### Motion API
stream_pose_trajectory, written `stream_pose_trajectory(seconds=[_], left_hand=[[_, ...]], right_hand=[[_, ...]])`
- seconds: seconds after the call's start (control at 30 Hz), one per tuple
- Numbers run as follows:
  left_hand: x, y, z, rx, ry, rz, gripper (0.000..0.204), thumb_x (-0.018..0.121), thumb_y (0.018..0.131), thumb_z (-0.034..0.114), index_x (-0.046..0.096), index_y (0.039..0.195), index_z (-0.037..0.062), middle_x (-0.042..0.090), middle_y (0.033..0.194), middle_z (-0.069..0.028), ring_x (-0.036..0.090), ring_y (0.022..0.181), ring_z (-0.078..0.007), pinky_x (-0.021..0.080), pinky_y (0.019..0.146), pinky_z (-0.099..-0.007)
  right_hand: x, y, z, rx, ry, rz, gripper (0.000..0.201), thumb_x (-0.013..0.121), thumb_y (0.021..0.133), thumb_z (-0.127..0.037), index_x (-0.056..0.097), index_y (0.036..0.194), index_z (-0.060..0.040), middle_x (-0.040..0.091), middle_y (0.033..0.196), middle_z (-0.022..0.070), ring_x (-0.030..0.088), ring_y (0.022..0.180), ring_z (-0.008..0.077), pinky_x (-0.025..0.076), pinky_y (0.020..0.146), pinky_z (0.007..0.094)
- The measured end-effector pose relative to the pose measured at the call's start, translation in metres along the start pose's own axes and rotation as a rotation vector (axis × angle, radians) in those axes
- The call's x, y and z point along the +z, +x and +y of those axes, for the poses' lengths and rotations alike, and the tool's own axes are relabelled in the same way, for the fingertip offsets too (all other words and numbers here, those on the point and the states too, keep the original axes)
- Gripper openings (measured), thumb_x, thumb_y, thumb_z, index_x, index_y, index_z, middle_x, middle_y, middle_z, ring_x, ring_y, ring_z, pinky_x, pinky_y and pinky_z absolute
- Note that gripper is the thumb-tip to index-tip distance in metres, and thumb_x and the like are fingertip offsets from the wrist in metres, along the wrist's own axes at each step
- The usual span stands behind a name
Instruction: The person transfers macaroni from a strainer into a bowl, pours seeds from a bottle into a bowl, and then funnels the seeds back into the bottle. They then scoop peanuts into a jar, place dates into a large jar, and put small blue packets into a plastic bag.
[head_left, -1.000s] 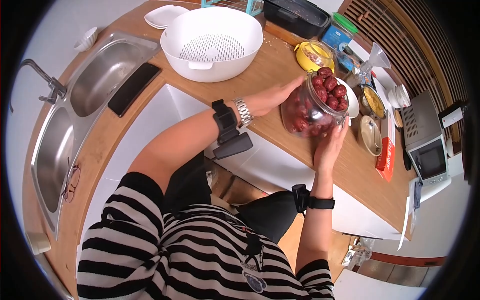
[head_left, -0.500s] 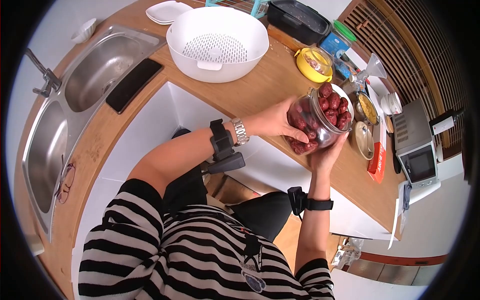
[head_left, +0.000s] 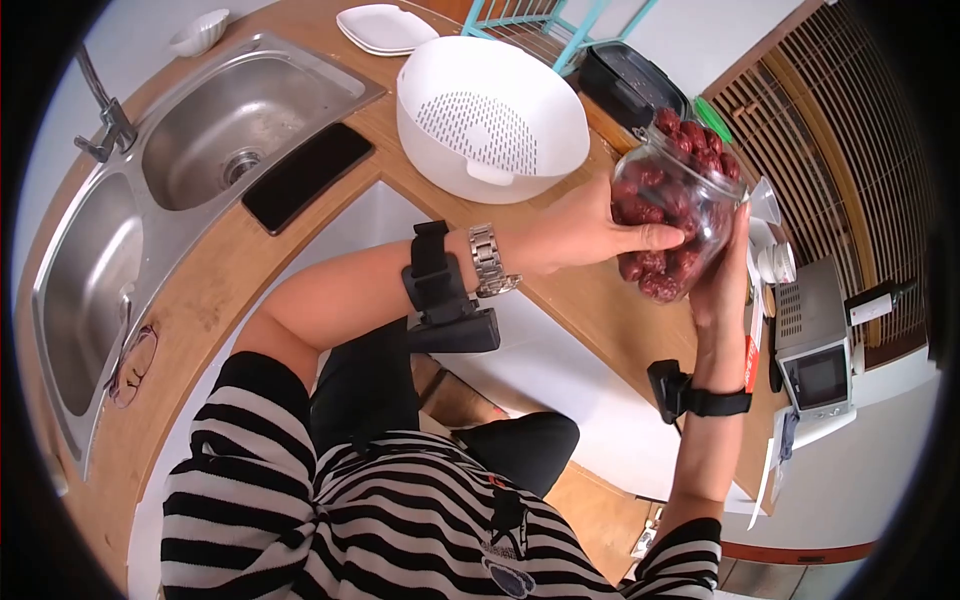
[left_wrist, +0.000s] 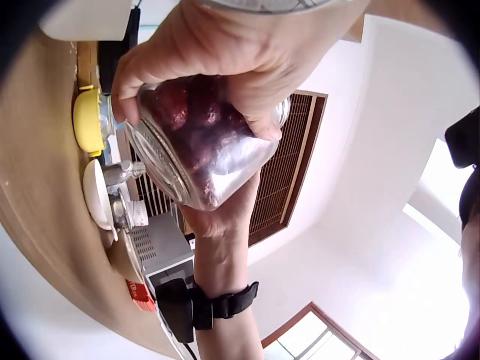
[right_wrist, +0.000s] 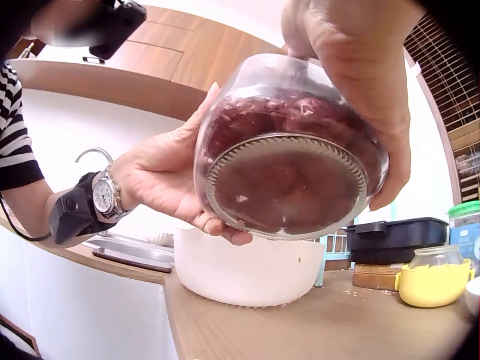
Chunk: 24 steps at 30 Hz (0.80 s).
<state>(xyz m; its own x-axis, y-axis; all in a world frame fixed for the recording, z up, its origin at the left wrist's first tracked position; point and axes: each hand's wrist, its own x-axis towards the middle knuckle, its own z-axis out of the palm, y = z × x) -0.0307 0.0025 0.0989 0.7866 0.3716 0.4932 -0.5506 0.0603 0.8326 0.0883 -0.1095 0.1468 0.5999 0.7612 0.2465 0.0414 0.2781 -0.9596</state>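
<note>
A clear glass jar [head_left: 712, 240] full of wrinkled red dates [head_left: 690, 132] is held up over the counter, its open mouth tilted away from the body. My left hand [head_left: 575, 232], wearing a metal watch, grips the jar's left side with the thumb across the front. On the opposite side my right hand [head_left: 722, 285] holds the jar, its fingers largely hidden behind the glass in the head view. The jar's ribbed round base [right_wrist: 289, 187] faces the right wrist camera. To the left stands a white perforated basket [head_left: 420, 160] with bare holes showing in its bottom.
Left of the basket are a dark phone-like slab [head_left: 308, 178] and a double steel sink [head_left: 165, 165]. White plates [head_left: 385, 28] and a black lidded box [head_left: 630, 85] stand behind. A yellow bowl [right_wrist: 429, 285] and a microwave [head_left: 815, 375] are rightward.
The jar has risen from close to the counter and now tips away from the body. My left thumb has come round its front. The head view has shifted, bringing the basket nearer the jar.
</note>
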Motion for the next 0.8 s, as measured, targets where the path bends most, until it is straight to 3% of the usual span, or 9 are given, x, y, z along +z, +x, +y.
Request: stream_pose_trajectory(seconds=[0.1,0.23,0.27,0.3,0.37,0.53,0.6,0.73,0.8], left_hand=[[-0.018,0.006,0.014,-0.076,0.063,0.08,0.079,0.07,0.061,0.043,0.035,0.107,-0.012,0.05,0.1,-0.0191,0.049,0.098,-0.0208,0.041,0.082,-0.0301],[-0.053,0.014,0.028,-0.136,0.25,0.116,0.084,0.067,0.061,0.05,0.033,0.101,-0.0165,0.053,0.083,-0.0173,0.056,0.073,-0.0188,0.049,0.062,-0.0269],[-0.061,0.014,0.034,-0.166,0.327,0.145,0.083,0.065,0.062,0.052,0.034,0.096,-0.0174,0.052,0.073,-0.0142,0.056,0.062,-0.0162,0.048,0.048,-0.0255],[-0.069,0.014,0.038,-0.157,0.326,0.148,0.083,0.065,0.062,0.052,0.034,0.096,-0.0174,0.052,0.073,-0.0142,0.056,0.062,-0.0162,0.048,0.048,-0.0255],[-0.085,0.015,0.045,-0.28,0.346,0.094,0.077,0.058,0.067,0.055,0.038,0.106,-0.0084,0.053,0.091,-0.0134,0.053,0.078,-0.0131,0.047,0.054,-0.0233],[-0.11,0.014,0.053,-0.335,0.276,0.032,0.072,0.054,0.071,0.054,0.038,0.115,-0.0011,0.053,0.098,-0.0128,0.053,0.085,-0.0181,0.048,0.065,-0.0347],[-0.113,0.017,0.042,-0.39,0.137,0.083,0.068,0.051,0.074,0.052,0.035,0.12,0.005,0.048,0.11,-0.0132,0.049,0.099,-0.0238,0.042,0.079,-0.0435],[-0.118,0.02,0.03,-0.456,-0.115,0.094,0.068,0.048,0.076,0.051,0.03,0.124,0.006,0.039,0.122,-0.0139,0.037,0.113,-0.0269,0.028,0.09,-0.0515],[-0.119,0.023,0.024,-0.466,-0.174,0.111,0.069,0.047,0.076,0.052,0.029,0.124,0.006,0.037,0.123,-0.0137,0.036,0.113,-0.0266,0.026,0.091,-0.0522]], right_hand=[[0.023,0.021,-0.008,0.025,0.024,-0.115,0.05,0.032,0.086,-0.043,0.034,0.119,-0.0047,0.045,0.114,0.0103,0.046,0.104,0.0216,0.035,0.09,0.0349],[0.053,0.046,-0.009,0.101,0.031,-0.232,0.054,0.03,0.085,-0.047,0.035,0.119,-0.0054,0.044,0.115,0.0118,0.045,0.105,0.0224,0.035,0.091,0.0358],[0.061,0.053,-0.006,0.106,0.03,-0.263,0.055,0.03,0.084,-0.049,0.035,0.118,-0.0054,0.045,0.114,0.012,0.046,0.104,0.0226,0.036,0.09,0.036],[0.068,0.06,-0.004,0.119,0.021,-0.258,0.055,0.03,0.084,-0.049,0.036,0.118,-0.0054,0.046,0.114,0.0118,0.045,0.104,0.0225,0.036,0.09,0.0358],[0.083,0.07,0.0,0.117,0.025,-0.304,0.055,0.029,0.085,-0.049,0.037,0.118,-0.0054,0.046,0.114,0.0116,0.046,0.104,0.0221,0.035,0.09,0.0356],[0.1,0.095,0.012,0.272,-0.012,-0.317,0.057,0.029,0.083,-0.052,0.038,0.117,-0.0062,0.047,0.113,0.0122,0.047,0.102,0.023,0.039,0.087,0.0368],[0.103,0.106,0.014,0.335,-0.017,-0.365,0.057,0.028,0.083,-0.052,0.038,0.117,-0.0065,0.047,0.113,0.0125,0.047,0.102,0.0234,0.038,0.087,0.0368],[0.111,0.122,0.014,0.493,-0.112,-0.422,0.059,0.028,0.083,-0.053,0.038,0.118,-0.0065,0.048,0.111,0.0135,0.05,0.099,0.0251,0.042,0.083,0.0395],[0.111,0.133,0.017,0.566,-0.194,-0.413,0.061,0.029,0.082,-0.055,0.04,0.116,-0.0056,0.049,0.109,0.0139,0.052,0.096,0.0258,0.046,0.077,0.0418]])
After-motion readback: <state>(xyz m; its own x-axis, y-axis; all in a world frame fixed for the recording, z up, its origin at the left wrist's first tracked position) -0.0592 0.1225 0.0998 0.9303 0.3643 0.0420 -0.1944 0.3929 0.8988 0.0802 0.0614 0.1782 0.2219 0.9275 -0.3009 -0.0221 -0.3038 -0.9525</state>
